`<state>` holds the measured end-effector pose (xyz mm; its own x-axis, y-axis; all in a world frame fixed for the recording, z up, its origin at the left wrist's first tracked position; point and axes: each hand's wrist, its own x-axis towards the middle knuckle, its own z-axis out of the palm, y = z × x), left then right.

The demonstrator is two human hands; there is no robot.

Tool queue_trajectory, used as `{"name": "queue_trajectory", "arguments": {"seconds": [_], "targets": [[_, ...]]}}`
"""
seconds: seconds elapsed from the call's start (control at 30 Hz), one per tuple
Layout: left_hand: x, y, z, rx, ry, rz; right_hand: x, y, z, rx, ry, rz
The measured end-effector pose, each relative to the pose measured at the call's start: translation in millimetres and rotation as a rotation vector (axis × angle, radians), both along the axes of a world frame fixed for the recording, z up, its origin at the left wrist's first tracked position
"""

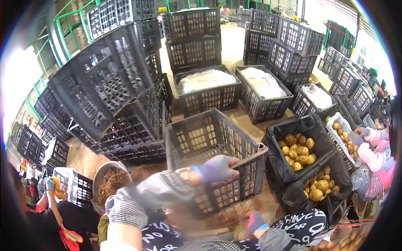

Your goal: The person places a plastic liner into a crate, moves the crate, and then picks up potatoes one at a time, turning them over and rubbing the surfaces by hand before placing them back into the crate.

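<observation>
When scanned from left to right, with the crate [240, 180] as landmark, begin far left of it: a worker's gloved hand [50, 184] beside a white-lined box [72, 178]. Nearer, left of the crate and toward the viewer: a round tub [127, 173] holding dry stalks [109, 184]. Just left of the crate and rising above it: a tall stack [138, 108] of black crates.

Next, the crate itself: black, slatted, apparently upright on the floor, with nothing to be made out inside. On its near rim, the gloved left hand [217, 167], fingers curled, gripping that edge. Possible trouble, as a judgement: tipping or twisting, from a pull on one rim only; bumping the stack, from a swing leftward; slipping, from loose glove fabric. Open top facing up and toward the viewer; long axis seemingly running from far left to near right, though hard to judge through the curved lens.

Beyond the crate: white-topped crates [209, 94]. On its near side, toward the right: the right hand [255, 221], blurred, apart from the rim; cannot tell whether closed or spread. Right of the crate: potatoes [298, 151] in dark liners [289, 123]. Farther right: another worker's pink sleeve [370, 154].
</observation>
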<state>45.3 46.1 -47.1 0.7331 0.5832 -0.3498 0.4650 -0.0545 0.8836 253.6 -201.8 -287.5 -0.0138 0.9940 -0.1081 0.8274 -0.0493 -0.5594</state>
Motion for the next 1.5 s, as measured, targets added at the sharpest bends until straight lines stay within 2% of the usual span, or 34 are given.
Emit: {"name": "queue_trajectory", "arguments": {"seconds": [0.03, 0.1, 0.17, 0.23, 0.3, 0.33, 0.37, 0.4, 0.47, 0.53, 0.6, 0.67, 0.77, 0.87, 0.9, 0.93, 1.07, 1.1, 1.2, 1.23, 1.3, 1.4, 1.43, 1.47, 1.5], "targets": [[4.9, 10.2, 0.3, 0.000, 0.007, -0.005, -15.5, 16.3, 20.4, -0.205, 0.204, -0.065], [14.1, 23.8, 14.6, -0.001, 0.027, -0.010, -30.1, 32.5, -5.9, -0.080, 0.345, -0.087], [25.5, 33.7, 35.1, -0.145, 0.092, -0.005, -41.5, 24.9, -68.4, -0.062, 0.656, -0.138], [31.0, 46.7, 19.4, -0.154, 0.082, 0.017, -51.0, 39.1, -60.6, -0.218, 1.099, -0.407], [37.7, 59.9, 34.7, -0.135, 0.121, 0.001, -47.0, 68.9, 30.4, -0.570, 1.624, -0.900], [40.7, 66.0, 43.7, -0.131, 0.115, -0.008, -38.3, 75.4, 22.3, -0.698, 1.807, -1.030], [42.6, 70.2, 54.4, -0.121, 0.106, -0.014, -34.4, 83.7, 30.6, -0.730, 1.829, -1.035], [45.1, 81.3, 76.9, -0.150, -0.011, -0.064, -26.7, 101.6, 56.8, -0.735, 1.800, -1.008], [50.9, 87.5, 92.0, -0.111, 0.011, -0.072, -19.5, 111.5, 84.0, -0.710, 1.716, -0.966], [59.9, 95.9, 145.8, -0.102, 0.082, -0.103, -15.4, 142.8, 132.0, -0.660, 1.597, -0.889], [67.2, 93.1, 186.2, -0.260, -0.108, -0.077, -9.1, 170.3, 188.0, -0.582, 1.460, -0.804], [68.3, 92.7, 248.8, -0.153, -0.141, -0.077, 0.2, 193.0, 254.5, -0.504, 1.299, -0.712], [78.6, 78.9, 344.8, 0.091, -0.341, 0.055, 14.6, 215.3, 365.9, -0.323, 1.070, -0.645], [72.2, 75.4, 468.6, 0.072, -0.498, 0.139, 27.8, 224.7, 487.8, -0.034, 0.827, -0.636], [63.6, 77.7, 510.9, 0.010, -0.465, 0.098, 33.6, 225.7, 529.5, 0.075, 0.742, -0.641], [60.1, 77.5, 538.0, 0.025, -0.581, 0.125, 37.0, 228.4, 572.2, 0.215, 0.647, -0.625], [-11.6, 70.1, 692.5, 0.341, -0.746, 0.305, 51.3, 248.9, 733.5, 0.929, 0.060, -0.372], [-27.1, 72.0, 705.8, 0.415, -0.794, 0.324, 45.8, 261.6, 770.9, 1.044, -0.085, -0.281], [-95.9, 78.1, 767.4, 0.535, -0.913, 0.486, -3.4, 294.8, 876.1, 0.822, -0.103, -0.038], [-125.0, 77.6, 785.5, 0.546, -0.918, 0.521, -24.8, 312.5, 894.8, 0.725, -0.022, -0.041], [-179.7, 64.8, 811.0, -0.353, -1.202, 0.683, -97.9, 358.1, 909.7, 0.524, 0.440, -0.130], [-219.4, 72.3, 821.1, 0.443, -0.890, 1.036, -170.0, 416.7, 930.5, 0.309, 1.065, -0.072], [-250.0, 83.3, 809.7, 0.571, -0.847, 0.949, -185.4, 425.2, 943.6, 0.256, 1.181, -0.032], [-259.9, 84.6, 816.4, 0.621, -0.789, 0.992, -198.7, 434.2, 951.2, 0.226, 1.265, 0.018], [-253.7, 64.8, 844.6, 0.555, -0.811, 1.098, -217.8, 423.4, 1003.2, 0.211, 1.127, -0.064]]}}
